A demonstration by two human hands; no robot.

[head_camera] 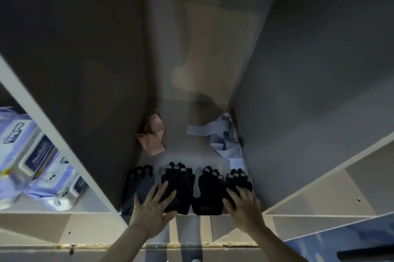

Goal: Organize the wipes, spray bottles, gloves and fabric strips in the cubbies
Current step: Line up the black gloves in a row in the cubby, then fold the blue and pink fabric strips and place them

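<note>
Several dark gloves lie side by side at the front of the middle cubby: a grey-backed glove (138, 187) at the left, two black gloves (178, 180) (207, 189) in the middle and one at the right (238, 178). My left hand (152, 208) rests with straight, spread fingers on the second glove. On the rightmost glove my right hand (243, 206) lies flat. Behind the gloves lie a pink fabric strip (154, 136) at the back left and a light blue fabric strip (221, 138) at the back right.
Packs of wipes (32, 161) are stacked in the cubby to the left. A white divider panel (64, 151) separates that cubby from the middle one. The right cubby (319, 193) shows a bare shelf. A blue patterned surface (341, 242) lies at the lower right.
</note>
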